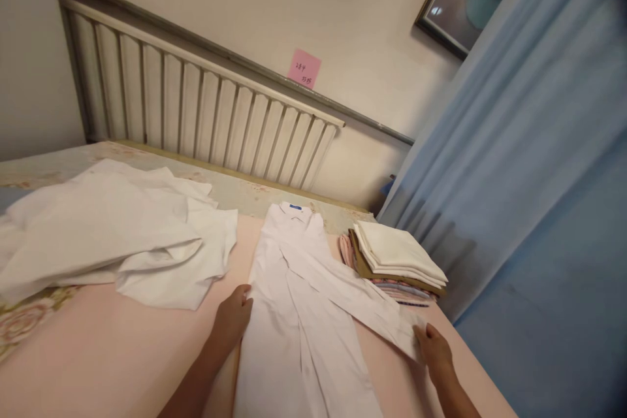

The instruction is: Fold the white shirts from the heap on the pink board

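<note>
A white collared shirt (269, 339) lies flat, one sleeve (365, 297) slanting out rightward

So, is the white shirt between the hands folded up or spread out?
Partly folded: the shirt lies long and narrow, one sleeve crossing its front to the right hand.

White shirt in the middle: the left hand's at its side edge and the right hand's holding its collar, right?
Not quite: in the head view, the right hand holds a sleeve end, not the collar. The left hand is at the white shirt's side edge, as you said.
</note>
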The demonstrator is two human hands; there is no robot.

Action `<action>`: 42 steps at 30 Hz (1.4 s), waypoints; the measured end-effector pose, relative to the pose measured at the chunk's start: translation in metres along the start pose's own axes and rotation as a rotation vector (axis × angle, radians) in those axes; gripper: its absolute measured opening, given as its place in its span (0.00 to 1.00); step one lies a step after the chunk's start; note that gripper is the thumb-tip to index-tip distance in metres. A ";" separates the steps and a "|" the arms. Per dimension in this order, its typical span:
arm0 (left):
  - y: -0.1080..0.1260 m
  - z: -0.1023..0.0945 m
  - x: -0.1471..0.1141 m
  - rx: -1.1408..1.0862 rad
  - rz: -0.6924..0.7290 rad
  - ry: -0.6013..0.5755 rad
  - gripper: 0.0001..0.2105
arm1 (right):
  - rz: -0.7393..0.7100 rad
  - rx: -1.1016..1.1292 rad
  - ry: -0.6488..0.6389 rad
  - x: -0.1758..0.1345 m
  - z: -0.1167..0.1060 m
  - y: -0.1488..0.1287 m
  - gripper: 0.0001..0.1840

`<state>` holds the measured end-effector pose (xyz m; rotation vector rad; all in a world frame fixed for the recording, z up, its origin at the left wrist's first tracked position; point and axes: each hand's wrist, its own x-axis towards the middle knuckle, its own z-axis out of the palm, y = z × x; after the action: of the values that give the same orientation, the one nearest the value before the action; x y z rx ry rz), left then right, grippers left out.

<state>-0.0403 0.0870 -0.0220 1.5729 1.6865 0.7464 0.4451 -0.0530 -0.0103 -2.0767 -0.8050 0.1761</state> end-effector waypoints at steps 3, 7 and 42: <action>-0.001 0.001 -0.006 -0.015 0.013 0.051 0.17 | -0.063 -0.243 -0.019 -0.013 0.014 0.016 0.10; -0.006 0.003 -0.025 -0.060 0.097 0.150 0.14 | -0.110 -0.516 -0.052 -0.036 0.029 0.015 0.14; 0.048 0.050 -0.190 0.118 0.427 0.229 0.12 | -0.122 -0.529 -0.157 -0.056 0.018 -0.003 0.20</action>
<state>0.0311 -0.0994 0.0078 2.0296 1.5901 1.0925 0.3933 -0.0733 -0.0279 -2.5164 -1.1679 0.0611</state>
